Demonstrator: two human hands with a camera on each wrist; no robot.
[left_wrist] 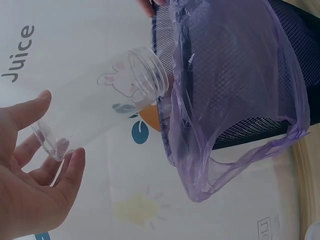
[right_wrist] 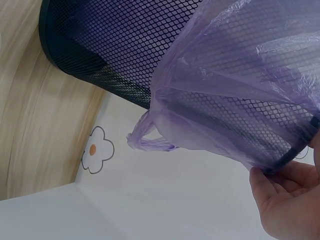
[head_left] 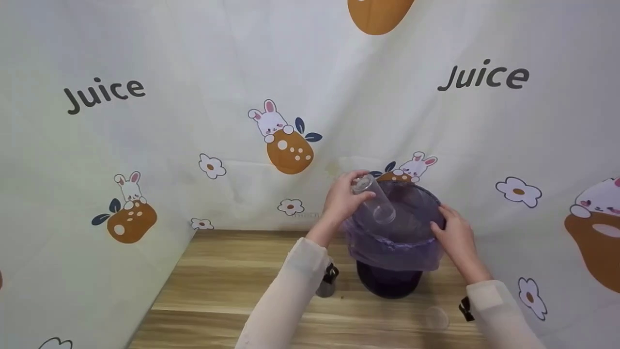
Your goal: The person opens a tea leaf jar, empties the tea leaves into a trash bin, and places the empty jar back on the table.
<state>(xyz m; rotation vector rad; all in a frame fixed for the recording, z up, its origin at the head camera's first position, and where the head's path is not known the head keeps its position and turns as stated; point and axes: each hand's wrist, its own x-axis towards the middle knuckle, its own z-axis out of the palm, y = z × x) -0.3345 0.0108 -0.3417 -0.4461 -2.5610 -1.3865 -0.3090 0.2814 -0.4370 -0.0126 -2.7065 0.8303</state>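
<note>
My left hand (head_left: 342, 199) grips a clear plastic jar (head_left: 379, 199) near its base. The jar is tilted, its open threaded mouth pointing down over the opening of a dark mesh wastebasket (head_left: 389, 285). A few tiny specks show inside the jar (left_wrist: 95, 107) in the left wrist view. A purple plastic bag (head_left: 395, 254) lines the basket and folds down over its outside. My right hand (head_left: 457, 237) holds the basket's rim on the right; in the right wrist view its fingers (right_wrist: 262, 187) pinch the rim through the bag. The basket's bottom is hidden.
On the wooden table (head_left: 232, 276), a clear round lid (head_left: 437, 318) lies right of the basket. A small grey cylinder (head_left: 326, 288) stands left of it, partly behind the left sleeve. A printed cloth (head_left: 232, 121) hangs behind and along the sides.
</note>
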